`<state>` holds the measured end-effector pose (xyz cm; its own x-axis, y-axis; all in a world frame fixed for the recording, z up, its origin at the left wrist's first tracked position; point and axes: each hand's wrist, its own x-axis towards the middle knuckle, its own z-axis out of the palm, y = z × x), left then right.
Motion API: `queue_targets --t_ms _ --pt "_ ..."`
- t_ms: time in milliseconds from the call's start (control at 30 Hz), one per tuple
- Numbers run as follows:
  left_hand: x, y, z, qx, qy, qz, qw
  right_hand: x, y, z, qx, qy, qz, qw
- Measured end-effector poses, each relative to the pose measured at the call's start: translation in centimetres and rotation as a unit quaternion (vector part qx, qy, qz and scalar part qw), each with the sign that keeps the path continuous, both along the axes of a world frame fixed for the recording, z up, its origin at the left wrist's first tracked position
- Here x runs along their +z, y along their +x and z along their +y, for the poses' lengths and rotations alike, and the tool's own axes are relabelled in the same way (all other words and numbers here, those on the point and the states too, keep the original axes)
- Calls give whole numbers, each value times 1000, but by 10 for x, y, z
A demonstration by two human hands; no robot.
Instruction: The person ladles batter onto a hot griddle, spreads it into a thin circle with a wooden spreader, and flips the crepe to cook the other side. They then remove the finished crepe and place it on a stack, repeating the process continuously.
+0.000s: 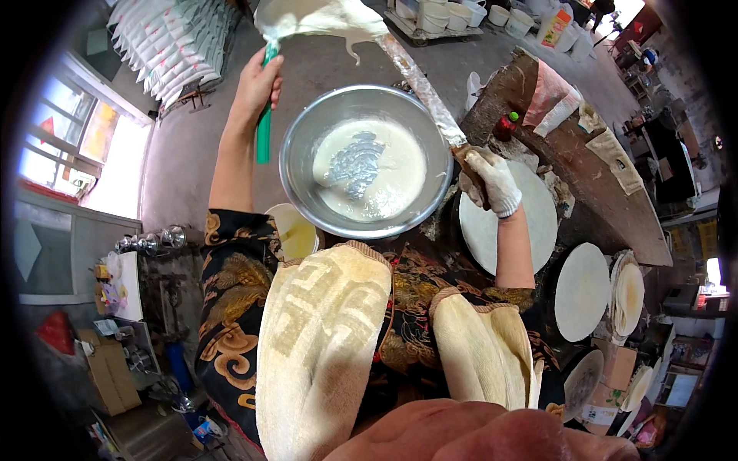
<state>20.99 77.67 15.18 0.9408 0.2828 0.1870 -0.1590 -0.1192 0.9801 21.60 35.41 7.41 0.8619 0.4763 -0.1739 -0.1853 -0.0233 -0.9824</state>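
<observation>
My left hand, bare, is closed round the green handle of a tool whose head is hidden under white batter. In a white glove, my right hand grips the end of a long batter-coated stick. At the top of the view, a thick mass of batter spans the far ends of both tools, with a strand hanging from it. Below and between my hands stands a wide metal bowl. Batter lies in it, with the bare metal bottom showing through in the middle.
A small bucket of yellowish liquid stands beside the bowl. Round pale griddle-like discs line the right, near a curved brown board with cloths and a red bottle. Stacked white sacks are far left; white buckets stand far off.
</observation>
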Motion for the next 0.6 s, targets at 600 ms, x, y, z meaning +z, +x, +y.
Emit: queue_targets --t_ms 600 --pt "-160 -1 -57 -197 -317 336 865 -121 -43 -51 22 -82 250 965"
